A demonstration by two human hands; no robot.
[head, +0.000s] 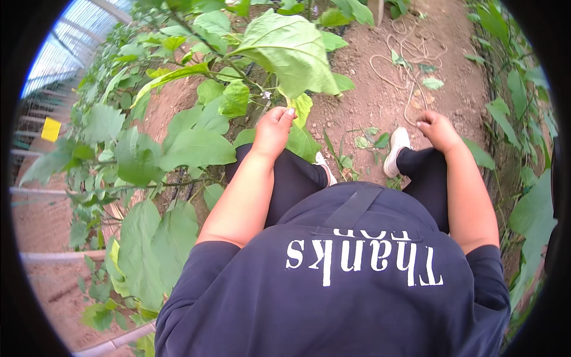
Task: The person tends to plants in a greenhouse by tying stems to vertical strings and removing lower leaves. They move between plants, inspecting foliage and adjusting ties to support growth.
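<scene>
My left hand (273, 129) is in front of an eggplant plant, its fingers curled and the thumb pressed to the forefinger. A small yellowing leaf (303, 109) hangs right behind those fingertips; what lies between them, if anything, is too small to tell. Above is a broad pale-green leaf (290, 53), with a small pale flower (266, 95) below its left side. Over by my right shoe, my right hand (439, 130) has its fingers closed on a thin beige cord (408, 100). From there the cord runs forward to a loose tangle on the soil.
Dense eggplant foliage (196, 145) lines my left side, and another plant row (513, 96) stands on the right. Between them runs a bare soil path (459, 58) with fallen leaves (432, 83). A yellow card (51, 129) hangs at far left. My white shoe (396, 154) stands on the soil.
</scene>
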